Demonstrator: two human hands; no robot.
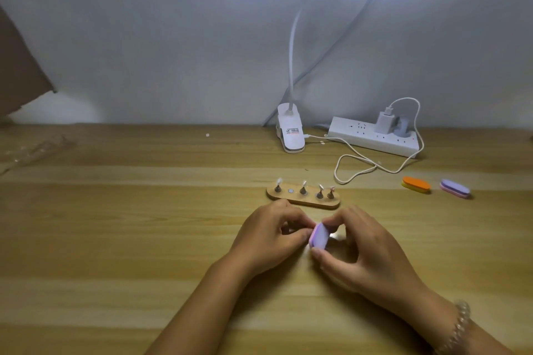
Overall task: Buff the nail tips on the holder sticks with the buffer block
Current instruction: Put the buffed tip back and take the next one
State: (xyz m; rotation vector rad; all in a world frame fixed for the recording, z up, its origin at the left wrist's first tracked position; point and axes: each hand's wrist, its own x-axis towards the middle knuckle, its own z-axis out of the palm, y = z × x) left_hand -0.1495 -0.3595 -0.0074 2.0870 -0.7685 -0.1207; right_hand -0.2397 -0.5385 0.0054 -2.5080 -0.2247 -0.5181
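Observation:
A purple and pink buffer block (318,236) is pinched between the thumb and fingers of my right hand (363,251), low over the wooden table. My left hand (269,235) has its fingers curled round a small holder stick, mostly hidden, with its tip against the block's left side. Just behind my hands lies a wooden oval base (302,196) with several holder sticks standing in it, each carrying a nail tip. One magnetic socket (290,190) in the base has no stick.
An orange and yellow buffer block (416,184) and another purple and pink one (454,188) lie to the right. Behind stand a white clip lamp (290,131), a power strip (375,137) and a looping white cable (354,164). A beaded bracelet (458,326) circles my right wrist.

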